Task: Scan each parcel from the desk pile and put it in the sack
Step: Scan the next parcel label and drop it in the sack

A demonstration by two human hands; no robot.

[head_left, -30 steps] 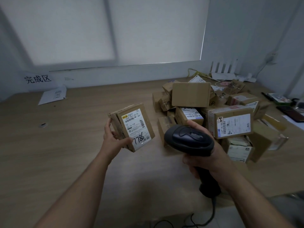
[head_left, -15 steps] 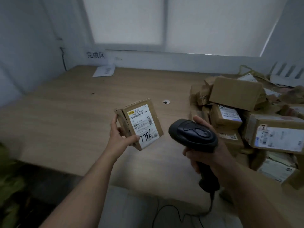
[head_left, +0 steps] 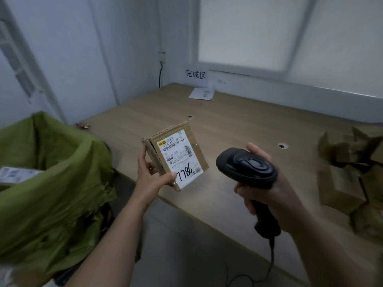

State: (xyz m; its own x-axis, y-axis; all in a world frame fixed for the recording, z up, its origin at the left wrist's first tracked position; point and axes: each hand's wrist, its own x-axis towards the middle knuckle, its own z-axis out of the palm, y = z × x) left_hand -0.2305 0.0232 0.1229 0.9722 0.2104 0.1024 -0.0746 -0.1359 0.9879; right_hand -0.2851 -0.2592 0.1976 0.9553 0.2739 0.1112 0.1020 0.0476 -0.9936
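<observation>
My left hand (head_left: 150,175) grips a small cardboard parcel (head_left: 176,158) by its lower left edge, over the desk's near edge. Its white label faces me, with barcodes and "7786" handwritten in black. My right hand (head_left: 267,183) holds a black barcode scanner (head_left: 246,166) by its handle, to the right of the parcel, head pointing left towards it. A green sack (head_left: 51,183) stands open at the left beside the desk, with a labelled parcel (head_left: 14,175) inside. The blurred edge of the parcel pile (head_left: 350,175) shows at the far right.
The wooden desk (head_left: 238,125) runs along the wall under a window. A sheet of paper (head_left: 202,93) lies at its back, below a sign with Chinese characters (head_left: 195,74). The scanner's cable (head_left: 271,255) hangs below the desk edge. A cable hole (head_left: 283,145) is in the desktop.
My view has swung left: the parcel pile slid to the right edge and the green sack came into sight. Both hands keep their grips, and the parcel sits slightly more upright.
</observation>
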